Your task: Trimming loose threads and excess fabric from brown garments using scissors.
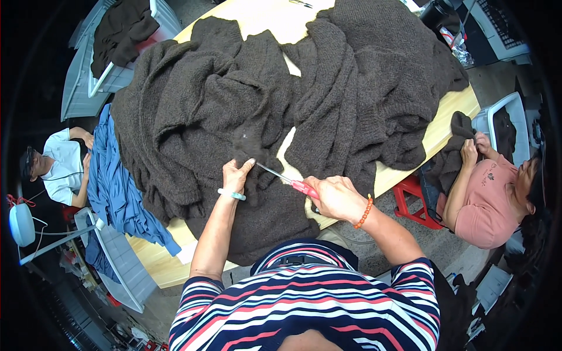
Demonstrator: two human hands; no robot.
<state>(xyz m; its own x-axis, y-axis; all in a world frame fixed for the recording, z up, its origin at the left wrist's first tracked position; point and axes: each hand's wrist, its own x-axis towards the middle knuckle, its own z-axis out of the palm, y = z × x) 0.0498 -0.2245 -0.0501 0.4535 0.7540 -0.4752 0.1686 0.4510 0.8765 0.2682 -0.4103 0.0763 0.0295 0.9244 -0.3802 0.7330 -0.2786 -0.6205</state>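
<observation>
Dark brown knitted garments [363, 111] lie heaped across the wooden table [448, 120] in front of me. My left hand [236, 177], with a pale green bangle at the wrist, pinches a fold of the dark knit between thumb and fingers. Wrapped round the red handle of a thin metal-shafted tool [303, 188] is my right hand [339, 199], which has an orange bead bracelet below it. The shaft points left, its end at the knit beside my left fingertips. How the tip is shaped is too small to tell.
Blue fabric [114, 181] hangs over the table's left edge, near a person in a white top [63, 164]. At right, a person in pink [489, 199] handles dark knit by a red stool [410, 202]. Plastic bins [79, 88] stand around the table.
</observation>
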